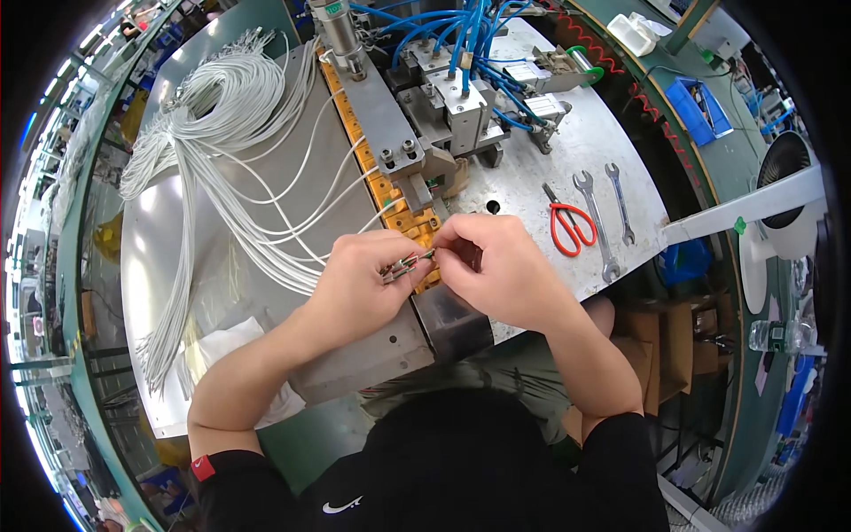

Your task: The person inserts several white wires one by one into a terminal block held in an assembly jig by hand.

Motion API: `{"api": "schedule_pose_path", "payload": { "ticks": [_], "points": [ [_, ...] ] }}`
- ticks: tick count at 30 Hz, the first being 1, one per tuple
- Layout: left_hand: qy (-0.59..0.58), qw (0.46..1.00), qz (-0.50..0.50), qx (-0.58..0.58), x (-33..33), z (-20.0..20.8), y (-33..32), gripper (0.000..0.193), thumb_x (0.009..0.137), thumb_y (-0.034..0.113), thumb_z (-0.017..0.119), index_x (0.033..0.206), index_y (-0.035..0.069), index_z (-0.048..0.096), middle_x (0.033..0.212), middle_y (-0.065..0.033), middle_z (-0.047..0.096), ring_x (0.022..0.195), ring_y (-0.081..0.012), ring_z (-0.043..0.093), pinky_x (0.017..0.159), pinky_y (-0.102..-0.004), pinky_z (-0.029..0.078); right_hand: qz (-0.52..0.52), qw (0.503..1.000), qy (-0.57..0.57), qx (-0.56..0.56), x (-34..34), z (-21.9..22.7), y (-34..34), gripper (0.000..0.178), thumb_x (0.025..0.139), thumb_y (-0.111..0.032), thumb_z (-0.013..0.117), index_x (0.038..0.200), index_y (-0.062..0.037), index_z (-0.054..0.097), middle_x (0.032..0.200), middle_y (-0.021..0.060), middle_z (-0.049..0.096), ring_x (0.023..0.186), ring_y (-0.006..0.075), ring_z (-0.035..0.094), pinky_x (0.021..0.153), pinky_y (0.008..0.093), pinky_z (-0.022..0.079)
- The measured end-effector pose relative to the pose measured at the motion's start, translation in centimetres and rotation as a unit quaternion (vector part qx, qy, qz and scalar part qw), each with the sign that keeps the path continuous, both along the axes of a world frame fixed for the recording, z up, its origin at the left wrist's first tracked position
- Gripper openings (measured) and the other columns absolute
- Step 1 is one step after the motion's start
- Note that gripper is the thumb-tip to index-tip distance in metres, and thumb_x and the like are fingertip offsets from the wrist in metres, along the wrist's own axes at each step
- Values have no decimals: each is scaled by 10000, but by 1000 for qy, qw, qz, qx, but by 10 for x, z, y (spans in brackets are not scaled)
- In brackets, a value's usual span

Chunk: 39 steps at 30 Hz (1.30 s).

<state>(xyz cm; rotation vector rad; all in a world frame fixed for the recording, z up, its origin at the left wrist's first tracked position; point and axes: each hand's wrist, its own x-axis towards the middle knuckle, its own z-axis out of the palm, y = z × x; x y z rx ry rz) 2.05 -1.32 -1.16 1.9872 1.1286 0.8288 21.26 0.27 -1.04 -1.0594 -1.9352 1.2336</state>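
While pinched by two hands [368, 279] [496, 266] — several metal terminals [406, 264], two spanners [596, 222] nearby

You sit at a shiny metal workbench [168, 293] edged in green [66, 266]. To your right, a white fan [784, 195] stands beside cardboard boxes [674, 346] on the floor, and a blue bin [700, 111] rests on a green surface beyond.

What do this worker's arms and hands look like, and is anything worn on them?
Both hands, the left hand and the right hand, are bare, with no gloves, rings or watch visible. The forearms are bare too. Short black sleeves cover the upper arms; the left one carries a small red tab at its hem.
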Motion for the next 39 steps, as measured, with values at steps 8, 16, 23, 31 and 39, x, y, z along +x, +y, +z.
{"api": "schedule_pose_path", "payload": {
  "ticks": [8, 16, 23, 31, 39],
  "points": [
    [-52, 995, 16, -78, -3, 2, -1, 84, 833, 57, 656, 872, -18, 657, 716, -85, 611, 593, -182, 527, 572, -301, 427, 24, 958, 136, -251, 6, -2, 14, 85, 842, -49, 592, 834, 35, 598, 678, 8, 598, 597, 43, 517, 536, 194, 402],
    [12, 999, -15, -26, 0, -3, -3, 81, 820, 56, 661, 859, -14, 650, 734, -87, 586, 635, -219, 561, 587, -310, 437, 121, 990, -35, -60, 14, -15, 27, 105, 844, -85, 609, 785, 2, 617, 657, 8, 586, 549, 49, 496, 508, 202, 388],
    [167, 983, 48, 65, -2, -11, 6, 68, 792, 35, 665, 839, 1, 630, 827, -137, 588, 704, -329, 576, 622, -374, 465, -11, 969, 29, -246, 20, -28, 36, 157, 854, -127, 607, 764, 1, 618, 613, 20, 562, 548, 64, 489, 500, 223, 366],
    [243, 964, 31, 105, -3, -11, 11, 104, 793, 17, 646, 891, 11, 612, 826, -145, 577, 715, -341, 578, 627, -378, 473, 34, 962, 70, -260, 18, -47, 53, 160, 875, -140, 586, 790, -5, 595, 604, -4, 516, 530, 67, 460, 478, 233, 333],
    [40, 998, 34, 29, -7, -7, 11, 130, 858, 29, 608, 985, 10, 627, 862, -53, 643, 671, -160, 596, 587, -290, 464, -72, 946, 128, -289, 28, -60, 55, 159, 861, -140, 593, 846, 15, 623, 639, 8, 552, 539, 84, 493, 487, 237, 379]
  ]
}}
